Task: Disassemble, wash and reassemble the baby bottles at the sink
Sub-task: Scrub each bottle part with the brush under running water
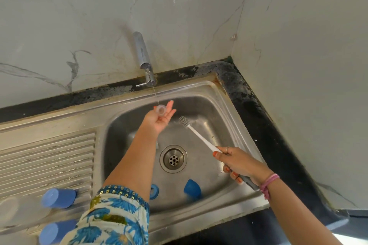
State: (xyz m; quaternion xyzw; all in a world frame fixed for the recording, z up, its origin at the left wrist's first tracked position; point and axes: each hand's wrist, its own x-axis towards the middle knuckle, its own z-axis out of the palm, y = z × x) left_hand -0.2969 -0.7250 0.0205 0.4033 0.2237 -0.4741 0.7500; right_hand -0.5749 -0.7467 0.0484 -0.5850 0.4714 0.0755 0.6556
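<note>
A stainless-steel sink [223,93] with a ribbed draining board [47,161] on its left is set into a black, stained countertop [258,109] that runs into a corner of white, grey-veined marble-look wall tiles [298,45]. A chrome tap [144,59] stands at the far rim, and a thin stream of water [155,95] falls from it into the basin. The left hand [160,118] reaches under that stream, palm up with fingers spread loosely, pinching a small clear silicone teat [160,110] between thumb and fingertips, as far as the blur allows. The right hand [239,163] grips the grey end of a long white bottle brush [201,137], fingers curled round the handle, its bristled head held just right of the teat and above the basin floor. A round drain [173,158] sits mid-basin. Near the front wall of the basin lie a blue screw ring [154,191] and a blue dome cap [192,189], apart from each other. On the draining board at near left lie two clear baby bottles with blue caps [57,198], blurred, side by side.
</note>
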